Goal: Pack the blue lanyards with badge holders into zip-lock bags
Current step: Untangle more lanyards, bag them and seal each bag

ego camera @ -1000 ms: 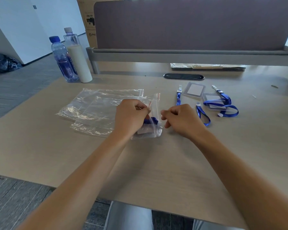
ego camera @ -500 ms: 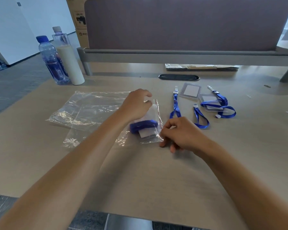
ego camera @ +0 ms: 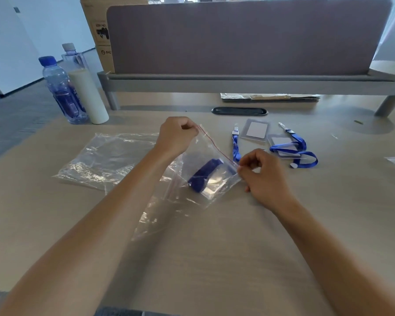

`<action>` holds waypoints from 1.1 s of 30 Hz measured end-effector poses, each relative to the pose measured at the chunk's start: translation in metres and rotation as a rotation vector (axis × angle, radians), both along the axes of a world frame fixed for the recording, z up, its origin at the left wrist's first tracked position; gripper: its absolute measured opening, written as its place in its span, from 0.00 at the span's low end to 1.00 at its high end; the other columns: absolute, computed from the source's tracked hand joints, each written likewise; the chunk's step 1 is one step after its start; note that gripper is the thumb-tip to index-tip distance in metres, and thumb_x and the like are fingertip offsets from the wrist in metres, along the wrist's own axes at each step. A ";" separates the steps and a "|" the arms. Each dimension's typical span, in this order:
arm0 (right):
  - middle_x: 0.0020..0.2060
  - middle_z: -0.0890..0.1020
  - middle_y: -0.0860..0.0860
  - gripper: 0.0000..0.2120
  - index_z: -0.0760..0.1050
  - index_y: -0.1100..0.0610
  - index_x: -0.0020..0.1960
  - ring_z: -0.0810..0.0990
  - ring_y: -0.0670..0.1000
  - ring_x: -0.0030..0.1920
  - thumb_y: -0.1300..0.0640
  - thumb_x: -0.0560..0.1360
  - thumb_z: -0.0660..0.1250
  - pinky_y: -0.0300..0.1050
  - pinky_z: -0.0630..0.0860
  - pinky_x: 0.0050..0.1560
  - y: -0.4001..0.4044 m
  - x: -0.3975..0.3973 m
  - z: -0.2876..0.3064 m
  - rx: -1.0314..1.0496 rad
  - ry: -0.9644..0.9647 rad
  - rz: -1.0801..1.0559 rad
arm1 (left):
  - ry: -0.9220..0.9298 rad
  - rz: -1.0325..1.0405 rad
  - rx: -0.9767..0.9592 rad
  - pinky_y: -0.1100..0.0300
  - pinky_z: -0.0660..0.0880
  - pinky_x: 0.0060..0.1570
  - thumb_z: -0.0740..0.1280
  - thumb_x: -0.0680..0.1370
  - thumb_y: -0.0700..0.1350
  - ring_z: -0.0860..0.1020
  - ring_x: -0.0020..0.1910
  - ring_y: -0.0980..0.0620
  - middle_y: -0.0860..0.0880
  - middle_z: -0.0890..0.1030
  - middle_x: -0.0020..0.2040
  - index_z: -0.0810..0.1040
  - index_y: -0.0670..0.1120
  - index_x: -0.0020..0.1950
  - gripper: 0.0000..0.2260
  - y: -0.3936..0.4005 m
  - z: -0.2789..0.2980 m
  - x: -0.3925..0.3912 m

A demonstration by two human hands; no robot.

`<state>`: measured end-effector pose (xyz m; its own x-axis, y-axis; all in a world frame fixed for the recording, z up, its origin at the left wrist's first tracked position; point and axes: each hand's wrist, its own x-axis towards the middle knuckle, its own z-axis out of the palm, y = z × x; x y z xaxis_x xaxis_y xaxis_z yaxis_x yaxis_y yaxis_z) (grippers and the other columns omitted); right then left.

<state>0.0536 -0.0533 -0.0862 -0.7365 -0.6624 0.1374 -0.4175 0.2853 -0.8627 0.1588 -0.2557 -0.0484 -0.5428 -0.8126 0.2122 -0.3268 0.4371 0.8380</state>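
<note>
A clear zip-lock bag (ego camera: 217,156) with a red seal line is held up off the table, its mouth edge stretched between both hands. Inside it lie a folded blue lanyard (ego camera: 204,175) and a badge holder. My left hand (ego camera: 177,136) pinches the far end of the seal. My right hand (ego camera: 260,169) pinches the near end. Two more blue lanyards with badge holders lie on the table to the right: one lanyard (ego camera: 236,147) beside a clear holder (ego camera: 255,131), another (ego camera: 294,151) looped over its holder.
A pile of empty zip-lock bags (ego camera: 110,160) lies left of my left arm. Two bottles (ego camera: 64,92) and a white cylinder (ego camera: 88,96) stand at the back left. A grey divider panel (ego camera: 237,37) closes the back, with a black cable slot (ego camera: 238,111) before it.
The bag has been lifted off the table and its seal edge pulled taut. My left hand moved up and away; my right hand moved right onto the seal's near end.
</note>
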 end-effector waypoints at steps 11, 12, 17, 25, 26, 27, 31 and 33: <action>0.45 0.83 0.46 0.04 0.78 0.53 0.54 0.81 0.44 0.30 0.59 0.81 0.67 0.32 0.74 0.32 0.019 -0.023 0.083 -0.388 0.130 -0.214 | 0.261 0.062 -0.173 0.66 0.72 0.37 0.67 0.81 0.49 0.73 0.33 0.59 0.49 0.84 0.40 0.85 0.49 0.45 0.09 0.048 0.086 0.034; 0.44 0.83 0.46 0.03 0.78 0.53 0.53 0.81 0.45 0.31 0.59 0.80 0.67 0.33 0.75 0.34 0.023 -0.025 0.095 -0.413 0.153 -0.217 | 0.278 0.063 -0.186 0.65 0.73 0.38 0.67 0.81 0.49 0.74 0.33 0.59 0.50 0.84 0.39 0.85 0.49 0.45 0.09 0.053 0.094 0.036; 0.42 0.82 0.41 0.04 0.80 0.50 0.49 0.81 0.46 0.44 0.58 0.78 0.70 0.44 0.80 0.49 0.045 -0.033 0.148 -0.469 0.257 -0.270 | 0.499 0.021 -0.203 0.67 0.75 0.37 0.70 0.80 0.41 0.75 0.31 0.64 0.51 0.85 0.38 0.85 0.43 0.48 0.05 0.084 0.133 0.046; 0.47 0.84 0.40 0.08 0.84 0.47 0.53 0.75 0.33 0.36 0.47 0.77 0.73 0.36 0.69 0.41 0.054 0.006 0.180 -0.445 0.514 0.035 | 0.500 -0.081 -0.333 0.71 0.74 0.41 0.73 0.77 0.40 0.83 0.38 0.59 0.49 0.86 0.38 0.85 0.44 0.47 0.02 0.127 0.151 0.058; 0.47 0.84 0.40 0.08 0.85 0.47 0.54 0.75 0.33 0.36 0.46 0.77 0.73 0.33 0.67 0.40 0.053 0.011 0.182 -0.428 0.528 0.094 | 0.488 -0.086 -0.344 0.71 0.74 0.42 0.73 0.77 0.39 0.84 0.39 0.58 0.49 0.86 0.38 0.85 0.44 0.46 0.01 0.130 0.150 0.060; 0.46 0.84 0.39 0.07 0.85 0.46 0.53 0.75 0.35 0.35 0.47 0.77 0.73 0.32 0.66 0.38 0.052 0.015 0.183 -0.412 0.535 0.148 | 0.477 -0.092 -0.353 0.72 0.74 0.42 0.73 0.77 0.39 0.84 0.39 0.58 0.49 0.86 0.38 0.85 0.43 0.46 0.01 0.134 0.149 0.061; 0.34 0.81 0.34 0.03 0.85 0.47 0.48 0.68 0.43 0.29 0.49 0.76 0.75 0.32 0.65 0.33 0.046 0.019 0.183 -0.391 0.511 0.310 | 0.417 -0.080 -0.409 0.74 0.72 0.39 0.74 0.77 0.40 0.82 0.38 0.62 0.54 0.86 0.38 0.87 0.44 0.47 0.02 0.142 0.145 0.068; 0.30 0.79 0.36 0.03 0.86 0.48 0.47 0.67 0.44 0.29 0.50 0.75 0.76 0.31 0.65 0.33 0.044 0.020 0.182 -0.391 0.509 0.335 | 0.383 -0.048 -0.455 0.74 0.73 0.38 0.74 0.77 0.42 0.81 0.39 0.64 0.58 0.84 0.39 0.87 0.47 0.48 0.03 0.142 0.142 0.070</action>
